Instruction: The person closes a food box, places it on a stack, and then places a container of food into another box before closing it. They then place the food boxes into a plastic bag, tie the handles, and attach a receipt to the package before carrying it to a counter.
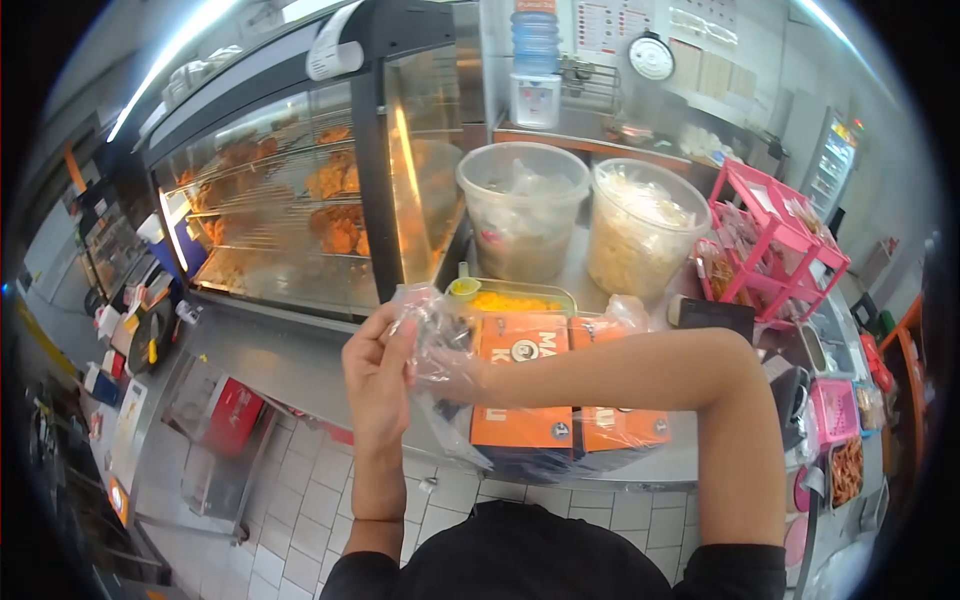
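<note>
My left hand point(378, 362) is closed, with thumb and fingers pinching the gathered top of a clear plastic bag point(425, 320). Stretched across in front of me, my right arm ends at the same bunched film, where my right hand point(448, 372) grips the bag. Crinkled plastic partly covers the right fingers. Below my right forearm, two orange boxes point(522, 428) with white lettering stand side by side on the metal counter, and clear film wraps around them. The forearm hides part of their tops.
A glass warming cabinet point(270, 200) with fried food stands at the left. Behind the boxes are a tray of yellow food point(515, 302) and two clear tubs point(525, 215) holding bagged contents. A pink rack point(775, 235) and a dark device point(712, 318) are at the right.
</note>
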The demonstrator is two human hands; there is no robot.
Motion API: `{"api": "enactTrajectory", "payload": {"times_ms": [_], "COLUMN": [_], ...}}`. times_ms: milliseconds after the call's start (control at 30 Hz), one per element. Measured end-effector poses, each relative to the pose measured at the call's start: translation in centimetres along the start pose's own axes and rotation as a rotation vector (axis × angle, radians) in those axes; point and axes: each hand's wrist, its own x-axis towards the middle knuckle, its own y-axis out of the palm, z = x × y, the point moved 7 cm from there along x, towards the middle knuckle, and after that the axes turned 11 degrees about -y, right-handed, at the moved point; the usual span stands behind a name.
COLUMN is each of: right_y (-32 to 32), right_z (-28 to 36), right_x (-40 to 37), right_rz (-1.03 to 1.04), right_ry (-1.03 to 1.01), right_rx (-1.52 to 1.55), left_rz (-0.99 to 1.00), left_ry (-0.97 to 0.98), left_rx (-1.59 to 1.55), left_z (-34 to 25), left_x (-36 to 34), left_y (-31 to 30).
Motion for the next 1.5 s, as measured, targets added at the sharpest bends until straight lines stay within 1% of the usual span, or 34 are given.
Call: {"api": "enactTrajectory", "payload": {"times_ms": [100, 133, 200, 233, 267, 300, 333, 367, 400, 433, 467, 500, 533, 567, 600, 633, 700, 733, 767, 800, 833, 867, 900, 967, 1033, 1067, 1133, 1167, 1233, 1267, 1333, 1367, 1433, 1500], "right_y": [0.1, -0.1, -0.6, -2.5, -3.4, -4.7, -4.5, -4.2, -3.7, -3.1, -3.2, -6.1, -8.8, -9.4, -7.6, -5.8, -7.2, -8.5, -10.4, -11.0, -9.2, -9.0, -8.0, -6.7, -7.1, -6.8, -7.2, -7.7, -7.4, -7.4, -7.4, -6.9, -9.1, -9.6], "right_z": [-0.4, -0.6, -0.8, -1.8, -1.9, -1.6, -1.3, -0.8, -0.7, -0.3, 0.5, 0.4, 1.1, 1.3, 1.0, 2.2, 2.8, 3.7, 3.6, 3.5, 3.2, 3.4, 3.4, 3.4, 3.4, 3.2, 2.5, 2.4, 2.7, 2.9, 3.8, 4.7, 7.1, 8.3], "right_x": [0.2, 0.2, 0.2, -1.5, -3.6, -5.7, -8.2, -11.8, -15.3, -19.2, -22.9, -25.1, -26.9, -28.1, -29.9, -30.5, -29.2, -26.8, -24.0, -21.6, -18.6, -16.1, -13.8, -11.1, -8.8, -8.8, -8.9, -8.9, -9.7, -10.2, -11.0, -11.0, -10.4, -11.7], "right_rz": [-0.029, -0.042, -0.064, -0.129, -0.015, 0.096, 0.379, 0.664, 0.678, 0.697, 0.722, 0.521, 0.316, 0.342, 0.381, 0.377, -0.154, -0.597, -0.797, -0.628, -0.464, -0.563, -0.531, -0.523, -0.44, -0.446, -0.267, -0.267, -0.155, -0.151, -0.333, -0.334, -0.185, -0.191], "right_ry": [-0.024, -0.03, -0.052, 0.012, 0.111, 0.21, 0.401, 0.594, 0.668, 0.736, 0.775, 0.777, 0.752, 0.781, 0.917, 1.012, 1.24, 1.423, 1.31, 1.335, 1.195, 1.199, 1.209, 1.221, 0.978, 0.987, 1.09, 1.088, 1.142, 1.132, 1.081, 1.069, 0.91, 0.914], "right_rx": [0.055, 0.073, 0.106, 0.334, 0.39, 0.445, 0.451, 0.45, 0.232, 0.011, 0.017, -0.288, -0.593, -0.6, -0.037, 0.535, 0.482, 0.874, 0.828, 0.58, 0.304, 0.415, 0.336, 0.239, 0.117, 0.116, 0.281, 0.286, 0.37, 0.38, 0.59, 0.6, -0.228, -0.173], "left_rz": [0.033, 0.054, -0.001, -0.014, 0.002, -0.091, -0.18, -0.133, -0.101, -0.171, -0.241, -0.176, -0.142, 0.07, 0.279, 0.455, 0.614, 0.635, 0.782, 0.918, 0.931, 0.888, 0.845, 0.878, 0.917, 0.932, 0.948, 0.95, 0.945, 0.939, 0.924, 0.917, 0.907, 0.902], "left_ry": [0.087, 0.062, 0.145, 0.116, 0.094, 0.133, 0.174, 0.297, 0.281, 0.488, 0.699, 0.923, 0.92, 0.864, 0.804, 0.585, 0.474, 0.489, 0.267, 0.037, 0.043, 0.079, 0.119, 0.158, 0.206, 0.213, 0.215, 0.219, 0.227, 0.229, 0.231, 0.234, 0.252, 0.266], "left_rx": [-0.003, -0.012, 0.006, 0.015, 0.002, 0.03, 0.06, 0.137, 0.123, 0.283, 0.436, 0.793, 0.764, 0.661, 0.557, 0.473, 0.507, 0.492, 0.419, 0.351, 0.355, 0.438, 0.525, 0.574, 0.612, 0.627, 0.652, 0.664, 0.684, 0.695, 0.727, 0.745, 0.773, 0.806], "left_z": [-0.2, 0.1, 0.1, 0.5, 1.0, 1.1, 1.1, 1.0, 1.4, 0.6, -0.1, -0.4, 0.5, 1.8, 3.1, 5.4, 7.2, 6.7, 6.8, 7.5, 8.2, 9.4, 9.9, 10.0, 10.1, 10.3, 10.7, 10.8, 11.0, 11.1, 11.3, 11.3, 11.3, 11.4], "left_x": [-0.1, 0.0, 0.1, 0.4, 0.8, 1.0, 1.3, 1.3, 1.9, 1.5, 0.9, 0.3, 0.8, 1.5, 2.0, 3.1, 2.8, 2.2, 1.5, 0.7, 0.5, 1.0, 1.5, 1.3, 1.0, 0.9, 0.7, 0.7, 0.6, 0.6, 0.6, 0.5, 0.5, 0.4], "left_y": [0.0, -0.1, -0.9, -1.4, -1.4, -2.1, -2.8, -3.1, -2.7, -1.9, -0.9, 1.2, 2.6, 4.9, 6.9, 8.3, 10.9, 12.2, 13.7, 14.7, 14.6, 14.1, 13.8, 14.1, 14.3, 14.4, 14.3, 14.3, 14.2, 14.1, 13.9, 13.8, 13.8, 13.8]}}
